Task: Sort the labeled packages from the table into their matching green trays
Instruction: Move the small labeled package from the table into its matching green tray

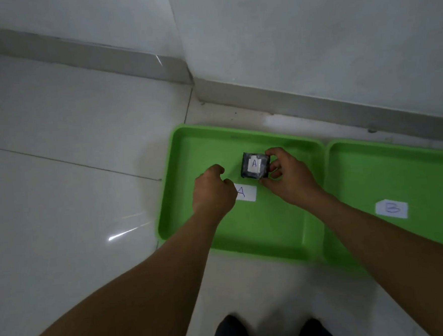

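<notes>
Pale glossy floor tiles (73,199) are catching light streaks, a grey skirting board (118,57) is running along the white wall (310,30).

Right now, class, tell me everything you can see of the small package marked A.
The package is a small dark, roughly square parcel in what looks like shiny wrap, with a white label bearing a handwritten A on top. The right hand pinches its right side over the A tray. The left hand is close but apart.

Lower half of tray A (187,222) lies bare; package (254,165) and both hands crowd its centre. Tray B (346,164) at right holds only its label (391,209).
</notes>
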